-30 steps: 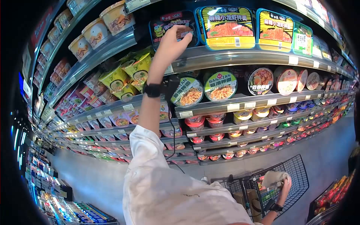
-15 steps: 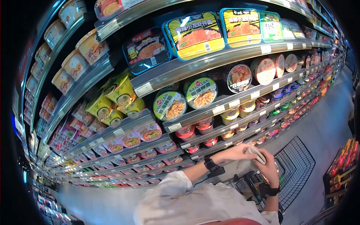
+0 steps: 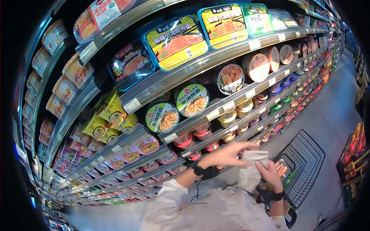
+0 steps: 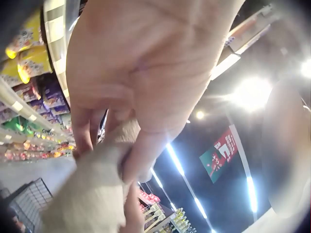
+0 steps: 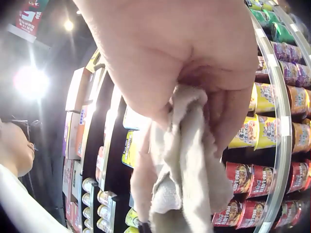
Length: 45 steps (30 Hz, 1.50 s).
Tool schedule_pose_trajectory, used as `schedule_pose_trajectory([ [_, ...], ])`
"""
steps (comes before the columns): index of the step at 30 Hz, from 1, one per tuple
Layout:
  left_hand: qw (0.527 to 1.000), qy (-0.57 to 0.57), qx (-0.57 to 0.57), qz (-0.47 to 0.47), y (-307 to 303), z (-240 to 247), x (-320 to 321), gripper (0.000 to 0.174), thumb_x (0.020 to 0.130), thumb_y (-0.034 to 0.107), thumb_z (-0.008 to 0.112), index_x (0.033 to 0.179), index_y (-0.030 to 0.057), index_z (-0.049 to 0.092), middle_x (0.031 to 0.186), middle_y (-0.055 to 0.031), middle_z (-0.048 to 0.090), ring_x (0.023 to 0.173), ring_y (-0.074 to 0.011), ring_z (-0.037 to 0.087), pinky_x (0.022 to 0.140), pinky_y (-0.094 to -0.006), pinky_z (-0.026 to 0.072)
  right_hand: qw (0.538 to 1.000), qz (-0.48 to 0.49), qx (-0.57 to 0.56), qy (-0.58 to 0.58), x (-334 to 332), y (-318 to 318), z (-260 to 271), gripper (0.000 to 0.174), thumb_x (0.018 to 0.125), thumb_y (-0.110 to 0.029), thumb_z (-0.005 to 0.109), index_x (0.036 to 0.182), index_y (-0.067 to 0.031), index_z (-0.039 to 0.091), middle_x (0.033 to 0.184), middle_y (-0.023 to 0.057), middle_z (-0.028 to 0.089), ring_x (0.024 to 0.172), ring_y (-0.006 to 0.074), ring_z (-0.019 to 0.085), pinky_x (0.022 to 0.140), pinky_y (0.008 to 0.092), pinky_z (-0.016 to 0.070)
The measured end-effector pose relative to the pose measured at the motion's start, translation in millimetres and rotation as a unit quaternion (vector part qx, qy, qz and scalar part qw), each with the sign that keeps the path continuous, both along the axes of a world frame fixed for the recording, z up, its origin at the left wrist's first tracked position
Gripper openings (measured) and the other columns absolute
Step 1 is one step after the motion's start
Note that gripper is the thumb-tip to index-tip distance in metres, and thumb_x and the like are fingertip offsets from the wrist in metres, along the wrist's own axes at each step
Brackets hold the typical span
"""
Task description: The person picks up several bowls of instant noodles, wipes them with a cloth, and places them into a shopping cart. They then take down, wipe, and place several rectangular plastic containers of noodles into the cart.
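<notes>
A light grey-beige cloth hangs in folds in front of the person's chest. My right hand grips its side, thumb on top. In the right wrist view the folds of the cloth come out from between the curled fingers and thumb of the right hand. Across from it, my left hand reaches over to the upper part of the cloth. The left wrist view has the left hand pinching the cloth between thumb and fingers.
A black wire shopping cart stands at the right, with a food tray in it. Shelves of instant noodles run along the front, with yellow noodle boxes, a dark noodle box and green-lidded bowls. A red-packed display stands far right.
My left hand has come down from the dark noodle box on the upper shelf to the cloth in my right hand. The cloth now hangs more spread out, and the view has shifted right.
</notes>
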<state>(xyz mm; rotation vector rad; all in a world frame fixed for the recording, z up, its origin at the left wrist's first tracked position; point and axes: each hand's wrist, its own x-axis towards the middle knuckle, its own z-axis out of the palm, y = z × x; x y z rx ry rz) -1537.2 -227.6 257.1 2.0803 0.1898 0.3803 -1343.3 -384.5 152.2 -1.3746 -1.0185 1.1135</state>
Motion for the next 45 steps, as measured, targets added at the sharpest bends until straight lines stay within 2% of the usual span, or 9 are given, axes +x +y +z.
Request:
schedule_pose_trajectory([
  [6,0.88,-0.21,0.213,0.369,63,174,-37,0.027,0.09,0.011,0.068,0.115,0.0008,0.065,0.111,-0.012,0.068,0.106,-0.0247,0.064,0.094,-0.0354,0.0488,0.999,0.003,-0.019,0.033,8,0,-6,0.028,0.098,-0.022,0.065,0.111,0.0027,0.068,0.095,0.0003,0.07,0.083,0.0055,0.059,0.073,0.0253,0.0492],
  [8,0.707,-0.169,0.531,0.435,96,221,-45,0.04,0.09,0.016,0.07,0.125,0.0011,0.061,0.125,-0.0179,0.062,0.118,-0.0324,0.059,0.103,-0.0402,0.0443,0.999,0.001,-0.008,0.031,9,1,-13,0.029,0.098,-0.022,0.065,0.111,0.0032,0.068,0.094,0.0004,0.07,0.083,0.0055,0.059,0.073,0.0253,0.0492],
  [11,0.552,-0.116,0.687,0.458,154,242,-50,0.056,0.088,0.028,0.07,0.134,0.0012,0.053,0.138,-0.0235,0.052,0.133,-0.0386,0.046,0.114,-0.05,0.0331,1.0,-0.008,0.003,0.023,11,1,-25,0.03,0.098,-0.023,0.065,0.111,0.0042,0.067,0.095,0.0015,0.071,0.084,0.0062,0.059,0.075,0.0258,0.0494],
  [14,0.501,0.005,0.685,0.529,184,242,-58,0.067,0.087,0.038,0.072,0.139,0.0028,0.05,0.146,-0.0228,0.046,0.135,-0.0389,0.043,0.114,-0.0564,0.0288,1.0,-0.012,0.022,0.013,11,0,-26,0.031,0.098,-0.024,0.065,0.113,0.0039,0.067,0.097,0.0022,0.07,0.085,0.0072,0.06,0.076,0.0261,0.0494],
  [23,0.496,-0.088,0.685,0.526,161,253,-59,0.076,0.074,0.031,0.085,0.137,0.0032,0.055,0.115,-0.0165,0.055,0.108,-0.0336,0.052,0.098,-0.0439,0.0444,1.0,0.004,-0.01,0.015,13,-6,-24,0.035,0.099,-0.023,0.064,0.118,0.0054,0.065,0.105,0.0065,0.072,0.096,0.0097,0.061,0.086,0.0281,0.0492],
  [32,0.488,-0.052,0.672,0.554,112,249,-76,0.07,0.069,0.019,0.086,0.134,0.0149,0.062,0.13,-0.0143,0.055,0.116,-0.0314,0.05,0.096,-0.0414,0.0465,1.0,-0.002,0.007,-0.018,8,2,-22,0.038,0.1,-0.026,0.061,0.12,0.0064,0.063,0.106,0.0084,0.072,0.097,0.0123,0.061,0.088,0.0301,0.0488],
  [38,0.573,-0.089,0.63,0.516,93,235,-92,0.064,0.07,0.019,0.086,0.13,0.0179,0.066,0.117,-0.0091,0.063,0.108,-0.0304,0.061,0.091,-0.0424,0.0493,0.998,0.033,0.032,-0.032,8,8,-22,0.036,0.1,-0.025,0.06,0.119,0.0056,0.063,0.108,0.0084,0.071,0.1,0.0126,0.061,0.089,0.0301,0.0477],
  [42,0.521,-0.245,0.656,0.487,56,208,-100,0.065,0.072,0.014,0.087,0.132,0.0138,0.064,0.122,-0.0135,0.06,0.11,-0.0335,0.061,0.092,-0.0437,0.0503,0.993,-0.055,0.077,-0.063,18,11,-43,0.038,0.102,-0.028,0.057,0.123,0.003,0.062,0.112,0.0076,0.068,0.102,0.0146,0.059,0.09,0.031,0.046],
  [45,0.58,-0.301,0.636,0.41,39,179,-105,0.064,0.074,0.01,0.083,0.133,0.0075,0.06,0.125,-0.0174,0.058,0.112,-0.0343,0.06,0.093,-0.0422,0.0504,0.957,-0.255,-0.084,-0.108,37,4,-45,0.042,0.103,-0.035,0.055,0.122,0.0025,0.06,0.112,0.0098,0.065,0.102,0.0155,0.058,0.09,0.0314,0.0458],
])
